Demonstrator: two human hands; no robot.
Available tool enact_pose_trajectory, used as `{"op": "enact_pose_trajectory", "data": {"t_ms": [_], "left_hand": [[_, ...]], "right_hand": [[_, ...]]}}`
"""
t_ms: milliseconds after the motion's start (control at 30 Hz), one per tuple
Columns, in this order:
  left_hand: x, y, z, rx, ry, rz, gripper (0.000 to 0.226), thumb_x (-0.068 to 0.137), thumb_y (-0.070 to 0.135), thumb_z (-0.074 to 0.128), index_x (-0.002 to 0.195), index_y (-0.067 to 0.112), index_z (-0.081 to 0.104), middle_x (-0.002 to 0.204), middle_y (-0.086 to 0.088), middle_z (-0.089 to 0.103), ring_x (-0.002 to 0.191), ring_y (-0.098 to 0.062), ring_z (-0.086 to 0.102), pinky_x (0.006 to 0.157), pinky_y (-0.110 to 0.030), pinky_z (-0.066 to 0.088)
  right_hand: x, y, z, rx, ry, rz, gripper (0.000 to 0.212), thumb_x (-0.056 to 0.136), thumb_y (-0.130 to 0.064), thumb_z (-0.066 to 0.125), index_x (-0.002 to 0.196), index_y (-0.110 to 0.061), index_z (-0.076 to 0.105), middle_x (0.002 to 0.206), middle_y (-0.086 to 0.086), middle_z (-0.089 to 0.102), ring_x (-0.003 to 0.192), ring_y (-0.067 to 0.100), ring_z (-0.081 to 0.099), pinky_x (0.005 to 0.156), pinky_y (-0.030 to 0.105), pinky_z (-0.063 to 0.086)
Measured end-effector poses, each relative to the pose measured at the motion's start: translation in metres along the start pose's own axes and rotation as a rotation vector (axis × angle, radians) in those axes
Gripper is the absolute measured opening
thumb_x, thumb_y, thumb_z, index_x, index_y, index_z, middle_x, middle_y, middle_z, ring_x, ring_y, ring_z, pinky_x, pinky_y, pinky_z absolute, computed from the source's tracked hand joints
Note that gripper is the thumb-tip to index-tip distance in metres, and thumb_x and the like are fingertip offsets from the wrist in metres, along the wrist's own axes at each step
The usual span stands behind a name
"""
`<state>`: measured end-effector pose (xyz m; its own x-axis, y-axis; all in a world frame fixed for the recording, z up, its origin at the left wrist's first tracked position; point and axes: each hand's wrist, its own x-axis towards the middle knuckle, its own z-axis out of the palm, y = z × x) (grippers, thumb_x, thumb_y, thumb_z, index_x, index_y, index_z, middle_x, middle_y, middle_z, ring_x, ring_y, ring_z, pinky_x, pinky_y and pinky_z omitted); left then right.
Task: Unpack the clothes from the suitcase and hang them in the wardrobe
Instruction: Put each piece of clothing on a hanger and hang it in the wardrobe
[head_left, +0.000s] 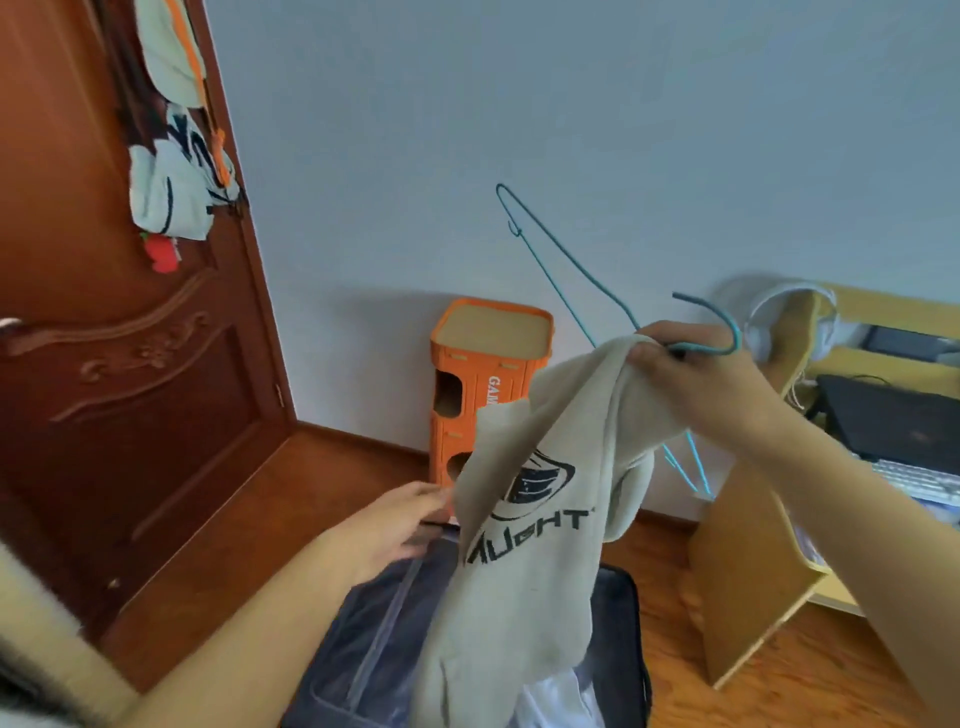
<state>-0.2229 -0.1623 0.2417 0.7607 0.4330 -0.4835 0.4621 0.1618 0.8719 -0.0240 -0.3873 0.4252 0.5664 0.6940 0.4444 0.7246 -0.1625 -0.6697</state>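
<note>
A beige hoodie (524, 571) with black lettering hangs in the air over the open dark suitcase (374, 639) on the floor. My right hand (691, 379) pinches the hoodie's top together with a teal wire hanger (566, 291), whose hook curls above my fingers. The hanger's long arm sticks out up and to the left, bare of cloth. My left hand (395, 525) reaches toward the hoodie's left edge with fingers stretched, touching or nearly touching the fabric. White cloth (556, 696) lies in the suitcase under the hoodie.
A brown wooden door (119, 389) on the left carries hanging clothes (176, 176). An orange plastic stool (483, 384) stands against the wall behind the suitcase. A yellow wooden desk (748, 566) with headphones, a laptop and a keyboard is at the right.
</note>
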Motion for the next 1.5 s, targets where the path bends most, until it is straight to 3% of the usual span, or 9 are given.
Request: {"op": "enact_pose_trajectory", "data": {"t_ms": [233, 333, 467, 600, 767, 933, 1167, 1267, 1500], "left_hand": [[0.027, 0.063, 0.069, -0.486, -0.199, -0.060, 0.078, 0.081, 0.082, 0.056, 0.123, 0.018, 0.069, 0.124, -0.015, 0.070, 0.114, -0.029, 0.064, 0.093, -0.043, 0.052], [0.037, 0.058, 0.116, -0.457, -0.354, -0.106, 0.055, 0.091, 0.044, 0.072, 0.127, 0.003, 0.064, 0.113, -0.010, 0.064, 0.106, -0.027, 0.059, 0.091, -0.041, 0.051], [0.043, 0.073, 0.162, -0.540, -0.138, -0.038, 0.008, 0.097, 0.010, 0.062, 0.104, 0.013, 0.063, 0.067, -0.002, 0.057, 0.057, -0.015, 0.055, 0.059, -0.029, 0.050], [0.034, 0.127, 0.161, -0.670, 0.131, 0.185, 0.013, 0.100, 0.011, 0.057, 0.089, 0.017, 0.062, 0.067, -0.001, 0.057, 0.066, -0.016, 0.057, 0.067, -0.031, 0.051], [-0.033, 0.200, 0.189, -0.344, -0.007, 0.390, 0.018, 0.100, 0.012, 0.060, 0.083, 0.016, 0.055, 0.059, 0.002, 0.056, 0.069, -0.019, 0.063, 0.080, -0.037, 0.058], [-0.067, 0.208, 0.234, -0.155, -0.048, 0.400, 0.008, 0.100, 0.007, 0.059, 0.092, 0.007, 0.059, 0.079, -0.013, 0.064, 0.077, -0.027, 0.068, 0.070, -0.034, 0.061], [-0.045, 0.154, 0.195, 0.412, 0.252, 0.803, 0.028, 0.100, 0.022, 0.058, 0.126, 0.016, 0.065, 0.112, 0.001, 0.070, 0.098, -0.009, 0.067, 0.090, -0.031, 0.055], [-0.010, 0.100, 0.138, 0.616, 0.367, 0.424, 0.069, 0.092, 0.047, 0.061, 0.154, 0.037, 0.032, 0.155, 0.000, 0.036, 0.138, -0.018, 0.040, 0.115, -0.041, 0.039], [0.013, 0.019, 0.124, -0.044, 0.419, 0.037, 0.038, 0.091, 0.049, 0.062, 0.127, 0.037, 0.056, 0.122, -0.015, 0.062, 0.098, -0.028, 0.065, 0.078, -0.037, 0.056]], "right_hand": [[-0.019, -0.008, -0.042, 0.112, -0.030, -0.046, 0.019, 0.097, -0.004, 0.057, 0.089, -0.010, 0.074, 0.086, 0.002, 0.074, 0.083, 0.014, 0.068, 0.072, 0.026, 0.054], [-0.031, 0.013, -0.061, 0.081, 0.034, 0.003, 0.021, 0.097, -0.003, 0.056, 0.089, -0.010, 0.074, 0.085, -0.003, 0.072, 0.081, 0.013, 0.067, 0.071, 0.026, 0.053], [-0.051, 0.052, -0.090, -0.007, 0.057, 0.077, 0.020, 0.096, -0.005, 0.058, 0.091, -0.015, 0.075, 0.084, -0.010, 0.070, 0.080, 0.004, 0.064, 0.070, 0.017, 0.049], [-0.070, 0.088, -0.109, -0.122, -0.018, 0.165, 0.024, 0.096, -0.008, 0.059, 0.088, -0.026, 0.074, 0.083, -0.013, 0.070, 0.082, 0.004, 0.065, 0.070, 0.016, 0.048], [-0.084, 0.127, -0.099, -0.048, -0.023, 0.429, 0.036, 0.088, 0.007, 0.058, 0.087, -0.023, 0.078, 0.088, -0.003, 0.076, 0.087, 0.015, 0.071, 0.082, 0.031, 0.057], [-0.091, 0.092, -0.063, 0.240, -0.074, 0.287, 0.049, 0.087, -0.007, 0.073, 0.132, -0.022, 0.059, 0.121, -0.007, 0.062, 0.114, -0.004, 0.057, 0.090, 0.007, 0.042], [-0.063, 0.079, -0.015, 0.373, 0.209, 0.269, 0.018, 0.093, -0.006, 0.059, 0.077, -0.007, 0.066, 0.065, -0.006, 0.062, 0.062, 0.003, 0.055, 0.058, 0.022, 0.043], [-0.047, 0.076, -0.017, 0.328, 0.210, 0.290, 0.020, 0.089, -0.016, 0.061, 0.083, 0.003, 0.064, 0.070, 0.011, 0.059, 0.068, 0.012, 0.052, 0.061, 0.031, 0.041], [-0.018, 0.052, 0.008, 0.289, 0.058, 0.444, 0.026, 0.095, -0.018, 0.049, 0.091, -0.027, 0.072, 0.088, -0.005, 0.070, 0.087, 0.010, 0.065, 0.079, 0.031, 0.054]]}}
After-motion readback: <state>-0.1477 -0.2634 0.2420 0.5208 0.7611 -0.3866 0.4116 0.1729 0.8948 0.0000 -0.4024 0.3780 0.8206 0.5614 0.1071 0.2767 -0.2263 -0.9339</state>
